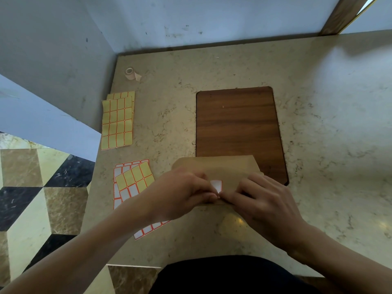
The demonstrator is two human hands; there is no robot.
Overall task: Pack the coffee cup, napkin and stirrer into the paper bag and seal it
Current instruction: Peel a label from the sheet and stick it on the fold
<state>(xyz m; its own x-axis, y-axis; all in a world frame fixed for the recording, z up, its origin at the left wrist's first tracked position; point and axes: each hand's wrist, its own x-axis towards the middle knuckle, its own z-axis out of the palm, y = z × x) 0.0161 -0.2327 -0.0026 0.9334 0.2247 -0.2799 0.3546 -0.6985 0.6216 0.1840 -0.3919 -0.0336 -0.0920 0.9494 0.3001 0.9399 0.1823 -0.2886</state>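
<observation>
Head view is looking down on a marbled tabletop (318, 115). Going from the left: two overlapping yellow label sheets (117, 122) are lying near the wall, with one small tape roll (130, 73) beyond them. Nearer, a partly used yellow sheet (135, 177) is resting on white label sheets (146, 230); how many white ones is hard to tell, since the left forearm is covering them. The left hand (182, 192) is curling its fingers onto the folded top of one brown paper bag (214, 166), pinching at one white, red-edged sticker (216, 185) stuck on the flap. No writing is showing on any label. The right hand (263, 200) is pressing its fingertips against the same flap, meeting the left. The bag's far end is lying on one dark wooden board (237, 124). Whatever the bag contains is hidden.
</observation>
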